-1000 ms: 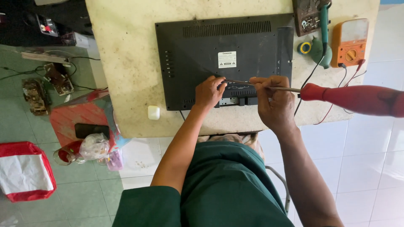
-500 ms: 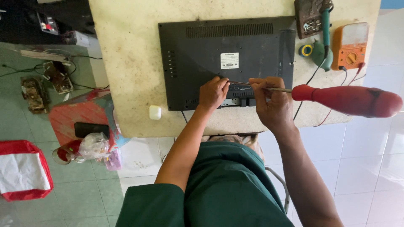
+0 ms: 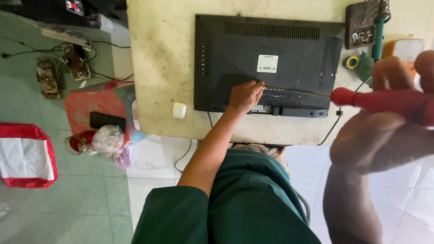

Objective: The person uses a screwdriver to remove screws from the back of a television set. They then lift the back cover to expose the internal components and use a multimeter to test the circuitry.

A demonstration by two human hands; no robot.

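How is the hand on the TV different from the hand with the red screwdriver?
The left hand rests on the TV back, small and sharp in view; the right hand is lifted close to the camera, big and blurry. The left hand's fingers pinch at the shaft tip; the right hand grips the screwdriver handle. Both are bare.

Dark green short-sleeved shirt point(image 3: 235, 203) — bare forearms

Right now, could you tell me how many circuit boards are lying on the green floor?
2: one board sits at far left, the other board just right of it, nearer the table. More may lie hidden beyond the frame.
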